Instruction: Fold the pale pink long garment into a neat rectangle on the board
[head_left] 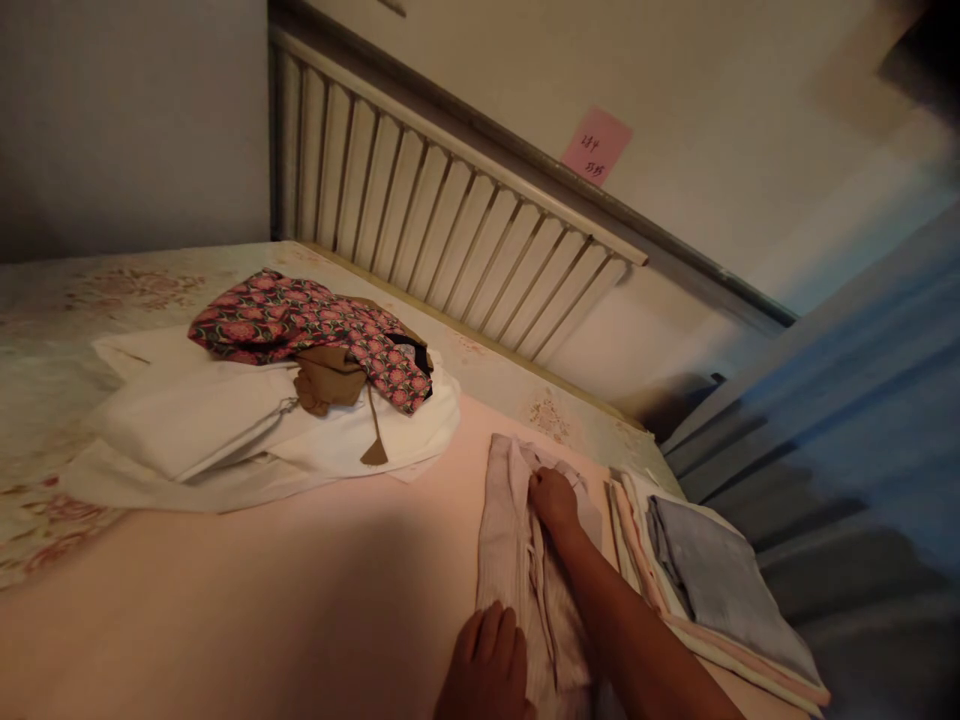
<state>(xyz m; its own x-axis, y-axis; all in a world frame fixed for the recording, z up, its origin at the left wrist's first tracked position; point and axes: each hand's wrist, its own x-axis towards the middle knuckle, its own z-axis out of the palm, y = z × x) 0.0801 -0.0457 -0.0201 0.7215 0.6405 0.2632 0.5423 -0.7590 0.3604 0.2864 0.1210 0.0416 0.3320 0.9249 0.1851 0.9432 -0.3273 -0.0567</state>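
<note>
A pale pink, finely striped garment (pixel 499 530), partly folded lengthwise and seemingly a shirt, lies on the pink cloth (pixel 300 590) in front of me. At its far end, the fingers of my right hand (pixel 553 497) are closed in a pinch on the fabric. My left hand (pixel 487 665) is lower down on the near left side, fingers together and curled over the garment's edge. My right forearm crosses over the garment's right side and hides part of it. The thumb of my left hand is out of sight.
Right of the garment is a folded stack with a grey cloth (pixel 727 570) on top. To the left, a floral garment (pixel 300 315) and a brown piece (pixel 330 380) lie on white cloths (pixel 195 410). A radiator (pixel 420 200) and blue curtain (pixel 862 430) stand behind.
</note>
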